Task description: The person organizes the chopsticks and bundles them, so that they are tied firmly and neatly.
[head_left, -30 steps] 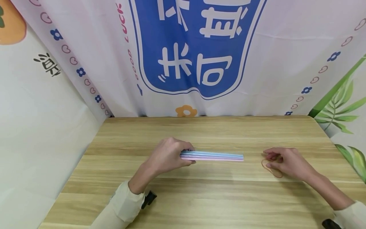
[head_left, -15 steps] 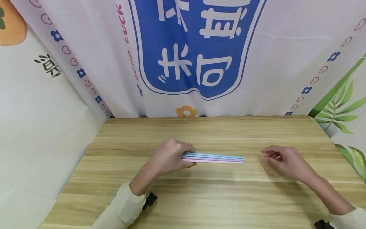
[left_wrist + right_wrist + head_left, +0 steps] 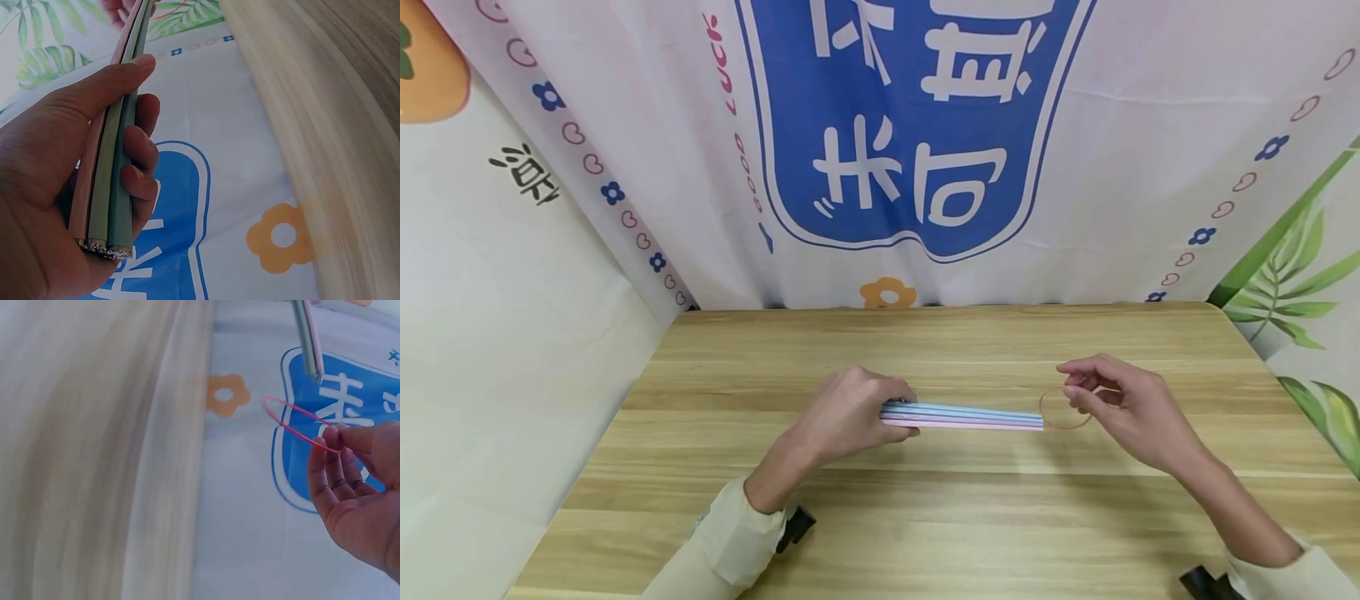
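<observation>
In the head view, my left hand (image 3: pixel 842 417) grips a bundle of long pastel sticks (image 3: pixel 966 416), blue, lilac and pink, level above the table and pointing right. The left wrist view has my thumb and fingers curled round the bundle (image 3: pixel 107 175), whose near ends look dark and glittery. My right hand (image 3: pixel 1127 404) pinches a thin reddish rubber band (image 3: pixel 300 434) between thumb and fingertips. Its loop hangs out toward the free end of the bundle and looks close to it in the head view; whether they touch, I cannot tell.
A wood-grain table (image 3: pixel 925 533) lies beneath both hands. Behind it hangs a white cloth (image 3: pixel 1120 192) with a blue printed panel. Dark wrist-camera mounts (image 3: pixel 796 529) stick out by both sleeves.
My right hand has lifted the rubber band and moved left, bringing the loop beside the sticks' free end. My left hand and the bundle have barely shifted.
</observation>
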`<state>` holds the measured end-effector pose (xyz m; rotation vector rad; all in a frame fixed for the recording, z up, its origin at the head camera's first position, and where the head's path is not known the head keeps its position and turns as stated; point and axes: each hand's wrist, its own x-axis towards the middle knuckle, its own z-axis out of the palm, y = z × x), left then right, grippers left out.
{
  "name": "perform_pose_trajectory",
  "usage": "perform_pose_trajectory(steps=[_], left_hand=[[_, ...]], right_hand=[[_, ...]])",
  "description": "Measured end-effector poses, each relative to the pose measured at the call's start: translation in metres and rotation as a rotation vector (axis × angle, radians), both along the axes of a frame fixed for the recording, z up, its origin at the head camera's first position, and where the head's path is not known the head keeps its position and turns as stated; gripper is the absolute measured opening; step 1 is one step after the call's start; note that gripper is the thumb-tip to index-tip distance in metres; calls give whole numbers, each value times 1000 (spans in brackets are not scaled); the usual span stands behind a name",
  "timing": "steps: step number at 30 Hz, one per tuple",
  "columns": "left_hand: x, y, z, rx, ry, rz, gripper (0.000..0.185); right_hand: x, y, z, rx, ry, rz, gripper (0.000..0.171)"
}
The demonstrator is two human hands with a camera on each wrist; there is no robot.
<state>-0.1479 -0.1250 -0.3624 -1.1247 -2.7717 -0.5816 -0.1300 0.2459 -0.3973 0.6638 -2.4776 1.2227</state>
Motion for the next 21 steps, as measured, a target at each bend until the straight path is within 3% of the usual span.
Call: perform_pose_trajectory(steps=[11, 21], left_hand=[[2, 4, -3, 32, 12, 24, 24], [3, 3, -3, 66, 30, 85, 25]], right_hand=[[6, -39, 15, -177, 10, 62, 31], [13, -50, 15, -217, -50, 83, 28]])
